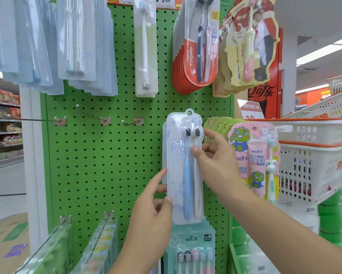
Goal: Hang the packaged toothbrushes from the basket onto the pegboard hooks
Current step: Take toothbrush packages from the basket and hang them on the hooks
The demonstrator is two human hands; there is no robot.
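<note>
Centre of frame: a clear toothbrush pack (184,167) with one blue and one pale brush, heads up, sits flat against the green pegboard (98,167). Its hang hole at the top is on a hook (189,113); another like pack shows just behind it on the left edge.

Left hand (152,210), lower centre: thumb and forefinger pinch the pack's lower left edge, remaining fingers tucked behind it.

Right hand (215,155), centre right: thumb presses on the pack's front at mid height, forefinger reaches up to the right edge near the brush heads, other fingers curled behind. Both hands hold the pack.

Left of the pack, mid frame: three bare hooks (104,120) stand out from the board.

Top of frame: rows of hanging packs, among them a red Colgate stack (193,62).

Right of the pack: pink children's toothpaste kits (255,161) with a green cartoon figure.

Right edge: white slotted baskets (312,165) with orange rims, stacked.

Bottom centre: a multi-brush pack (193,252) hangs just under the held one.
</note>
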